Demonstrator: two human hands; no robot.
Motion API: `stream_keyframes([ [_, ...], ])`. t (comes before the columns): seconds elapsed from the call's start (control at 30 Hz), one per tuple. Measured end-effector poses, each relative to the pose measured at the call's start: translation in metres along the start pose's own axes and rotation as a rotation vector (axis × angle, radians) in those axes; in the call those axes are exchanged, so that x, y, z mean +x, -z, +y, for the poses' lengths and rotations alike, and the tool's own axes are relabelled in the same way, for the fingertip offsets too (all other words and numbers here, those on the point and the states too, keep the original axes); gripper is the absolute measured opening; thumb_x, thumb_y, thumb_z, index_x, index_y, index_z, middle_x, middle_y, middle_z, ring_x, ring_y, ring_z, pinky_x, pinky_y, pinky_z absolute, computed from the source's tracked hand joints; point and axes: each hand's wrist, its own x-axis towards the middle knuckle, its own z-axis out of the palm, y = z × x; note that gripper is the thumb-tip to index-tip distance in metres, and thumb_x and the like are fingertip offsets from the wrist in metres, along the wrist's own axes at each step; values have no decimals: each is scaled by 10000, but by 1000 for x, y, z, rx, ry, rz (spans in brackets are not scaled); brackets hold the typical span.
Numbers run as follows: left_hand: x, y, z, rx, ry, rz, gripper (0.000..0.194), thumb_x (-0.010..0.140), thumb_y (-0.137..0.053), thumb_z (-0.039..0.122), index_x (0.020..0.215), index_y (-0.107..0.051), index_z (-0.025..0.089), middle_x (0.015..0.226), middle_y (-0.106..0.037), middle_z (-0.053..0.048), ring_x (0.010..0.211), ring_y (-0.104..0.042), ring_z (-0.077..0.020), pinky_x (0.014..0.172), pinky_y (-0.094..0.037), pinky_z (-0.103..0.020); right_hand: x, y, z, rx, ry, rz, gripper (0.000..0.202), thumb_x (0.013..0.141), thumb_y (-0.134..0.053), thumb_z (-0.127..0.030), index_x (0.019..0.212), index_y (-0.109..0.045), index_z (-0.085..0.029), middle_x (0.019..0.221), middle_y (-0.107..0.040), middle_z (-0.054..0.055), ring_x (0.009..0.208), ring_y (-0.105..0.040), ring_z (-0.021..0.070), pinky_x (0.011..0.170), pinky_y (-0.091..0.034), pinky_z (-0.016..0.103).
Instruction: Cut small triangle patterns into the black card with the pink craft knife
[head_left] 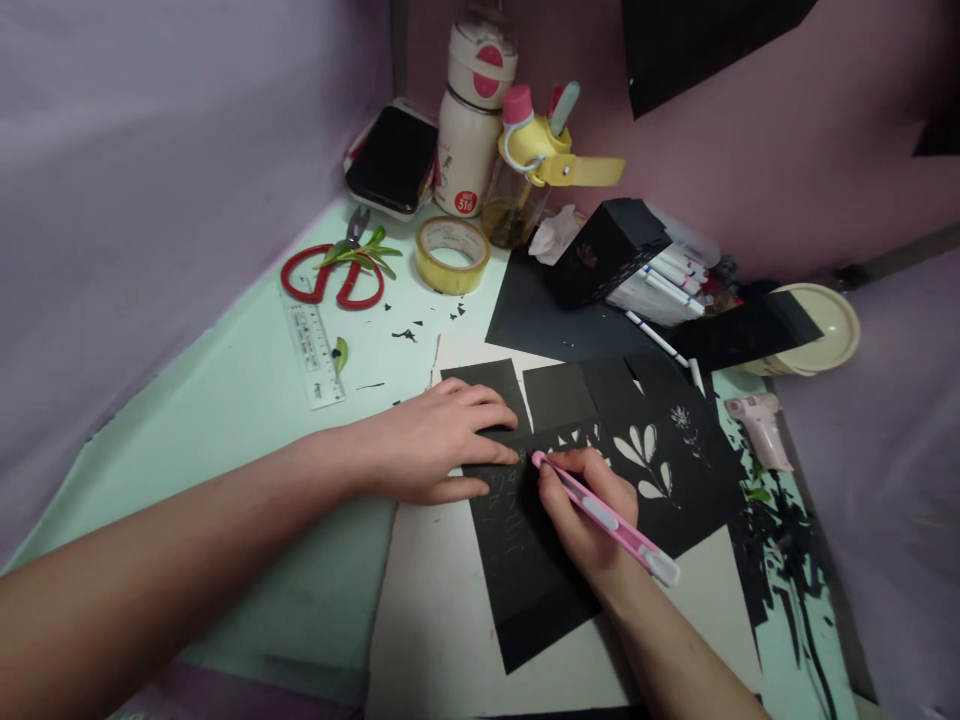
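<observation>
A sheet of black paper (540, 600) lies on a pale board (427, 620), with white leaf and flower shapes cut through its right part and faint pencil marks at its left. My left hand (442, 440) rests flat on the paper's left side, fingers spread. In my right hand (592, 500) is a pink craft knife (607, 520), gripped like a pen. Its tip meets the paper close to my left fingertips, beside several small cut shapes. The blade itself is too small to make out.
Red-handled scissors (360, 285), a clear ruler (313, 350) and a tape roll (451, 258) lie to the left. Behind stand a white bottle (469, 140), a yellow-topped bottle (525, 170) and a black box (611, 250). A pink glue gun (761, 430) and black scraps lie right.
</observation>
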Motion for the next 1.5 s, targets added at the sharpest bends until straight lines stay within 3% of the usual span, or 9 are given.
stream_keyframes([
  [0.23,1,-2,1,6,17,-12,391,892,-622,381,1267,-617,272,1356,-567,-87,1257,-466,-307,974,-343,-430,-4,-1,-1,-66,125,-64,88,881,-604,-154,830,-605,-226,714,-688,26,558,-612,145,558,-482,273],
  [0.47,3,-5,4,26,37,-2,365,887,-620,354,1240,-623,261,1342,-571,-82,1245,-470,-307,943,-336,-430,-5,-2,0,-111,150,-73,106,886,-582,-139,824,-595,-225,695,-665,21,554,-599,144,550,-465,267],
  [1.03,3,-5,5,13,49,10,364,867,-642,345,1223,-628,269,1323,-578,-77,1234,-477,-299,953,-329,-419,-4,-1,-2,0,124,-62,144,878,-585,-111,760,-571,-192,573,-501,-50,465,-450,78,489,-362,218],
  [1.5,3,-6,3,7,47,1,371,871,-637,352,1233,-627,273,1332,-567,-79,1245,-466,-306,951,-328,-436,-5,-2,2,25,108,-50,133,870,-604,-118,760,-584,-189,594,-552,-40,483,-479,79,504,-381,212],
])
